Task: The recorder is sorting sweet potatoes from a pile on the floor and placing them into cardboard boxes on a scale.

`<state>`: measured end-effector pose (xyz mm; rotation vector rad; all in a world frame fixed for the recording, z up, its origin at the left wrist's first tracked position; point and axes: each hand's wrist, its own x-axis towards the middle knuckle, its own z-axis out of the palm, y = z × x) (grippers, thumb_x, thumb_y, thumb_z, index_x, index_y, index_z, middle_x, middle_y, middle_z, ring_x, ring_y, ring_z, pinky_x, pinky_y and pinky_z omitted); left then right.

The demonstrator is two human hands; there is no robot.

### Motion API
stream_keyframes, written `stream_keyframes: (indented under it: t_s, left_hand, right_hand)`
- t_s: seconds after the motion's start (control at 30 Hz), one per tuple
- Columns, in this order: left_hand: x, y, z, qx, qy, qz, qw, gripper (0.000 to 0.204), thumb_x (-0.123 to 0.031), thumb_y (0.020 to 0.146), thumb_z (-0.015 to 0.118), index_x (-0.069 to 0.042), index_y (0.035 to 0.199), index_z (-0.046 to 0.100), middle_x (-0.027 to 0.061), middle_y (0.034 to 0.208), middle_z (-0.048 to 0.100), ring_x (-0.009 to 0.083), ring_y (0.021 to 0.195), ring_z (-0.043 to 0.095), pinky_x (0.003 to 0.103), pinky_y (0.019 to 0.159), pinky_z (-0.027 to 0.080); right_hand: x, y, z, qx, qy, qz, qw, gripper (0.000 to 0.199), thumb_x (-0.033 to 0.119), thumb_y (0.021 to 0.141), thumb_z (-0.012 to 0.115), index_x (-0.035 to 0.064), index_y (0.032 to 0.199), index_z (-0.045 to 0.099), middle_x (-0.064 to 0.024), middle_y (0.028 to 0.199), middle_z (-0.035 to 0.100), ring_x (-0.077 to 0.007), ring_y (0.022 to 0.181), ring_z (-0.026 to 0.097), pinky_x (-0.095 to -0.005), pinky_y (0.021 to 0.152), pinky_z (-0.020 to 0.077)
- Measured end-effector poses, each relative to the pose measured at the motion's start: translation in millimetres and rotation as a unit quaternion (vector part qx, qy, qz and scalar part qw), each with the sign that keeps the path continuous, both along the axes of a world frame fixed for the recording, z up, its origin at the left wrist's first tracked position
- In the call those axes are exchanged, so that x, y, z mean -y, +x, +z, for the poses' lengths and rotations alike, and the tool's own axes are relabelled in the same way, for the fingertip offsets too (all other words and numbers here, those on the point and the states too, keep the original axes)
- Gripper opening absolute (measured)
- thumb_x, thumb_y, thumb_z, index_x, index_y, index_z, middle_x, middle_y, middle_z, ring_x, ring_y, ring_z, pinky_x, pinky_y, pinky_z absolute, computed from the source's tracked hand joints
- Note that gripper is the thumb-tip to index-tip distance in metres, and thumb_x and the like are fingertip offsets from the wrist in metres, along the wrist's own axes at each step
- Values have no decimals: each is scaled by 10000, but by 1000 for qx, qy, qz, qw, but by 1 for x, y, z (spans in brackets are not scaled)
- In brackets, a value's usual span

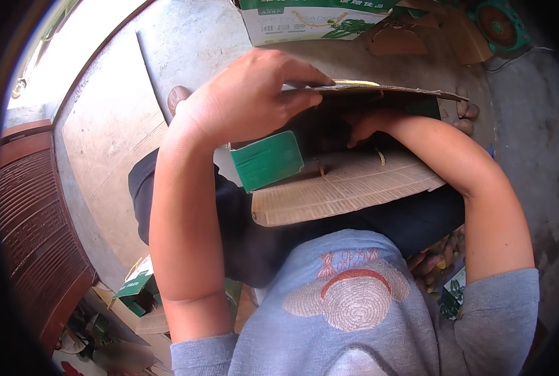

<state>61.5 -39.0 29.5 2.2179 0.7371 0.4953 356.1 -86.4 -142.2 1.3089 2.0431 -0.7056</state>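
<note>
A cardboard box (348,188) stands open in front of me, against my dark-clothed legs. Its near flap is folded toward me, brown side up, with short rope ends poking through. A green side flap (267,161) juts out at its left end. My left hand (263,94) pinches the top edge of the far panel between thumb and fingers, beside a yellow rope handle (356,83). Deep in the box's shadow, my right hand (373,123) reaches in from the right, its fingers apart and partly dark. I see nothing held in it; the box's bottom is hidden.
A white and green carton (314,26) stands beyond the box. At the far right is a round green-rimmed object (497,28). Brown tubers (466,114) lie right of the box, more (439,260) by my right side. A carved wooden panel (38,232) stands left.
</note>
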Motion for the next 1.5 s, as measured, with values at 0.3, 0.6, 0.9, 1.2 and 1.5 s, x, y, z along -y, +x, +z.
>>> stream_keyframes:
  t_s: [0.3, 0.6, 0.9, 1.2, 1.5]
  left_hand:
    - [-5, 1, 10, -23, -28, -1, 999, 235, -155, 922, 716, -69, 1138, 750, 153, 939, 753, 301, 793, 708, 375, 736, 550]
    - [-5, 2, 11, -19, -35, -1, 999, 278, -192, 918, 727, -50, 1156, 744, 136, 976, 764, 226, 842, 718, 360, 820, 554]
    - [1, -1, 26, 40, -196, 19, 980, 560, -263, 915, 746, 1, 1381, 582, 146, 1357, 636, 258, 1285, 590, 394, 1092, 443]
    - [-10, -31, 17, 147, -51, 150, 976, 482, -323, 1050, 509, -12, 1416, 554, 209, 1391, 594, 344, 1334, 543, 521, 1149, 387]
    - [3, -62, 20, 72, -58, 235, 968, 533, -328, 1084, 436, 38, 1471, 456, 221, 1452, 530, 326, 1373, 501, 503, 1176, 360]
  right_hand:
    - [-35, -91, 24, -11, -71, 80, 994, 507, 253, 843, 729, 15, 1280, 630, -208, 1299, 633, -353, 1213, 605, -431, 1010, 489]
    - [-15, -56, 91, -10, -116, 115, 986, 471, 205, 866, 713, 34, 1294, 613, -207, 1265, 643, -374, 1201, 603, -448, 1005, 490]
    - [46, 43, 301, -424, 177, -37, 887, 178, -3, 844, 668, 1, 1018, 705, -135, 944, 720, -303, 912, 699, -378, 839, 558]
    - [260, 328, 263, -412, 389, -626, 536, 224, 178, 920, 754, 28, 1079, 706, -56, 970, 707, -124, 923, 650, -271, 818, 512]
    - [457, 338, -15, -195, 215, -818, 496, 333, 340, 1022, 613, 21, 1004, 707, -7, 793, 668, -100, 695, 615, -273, 652, 492]
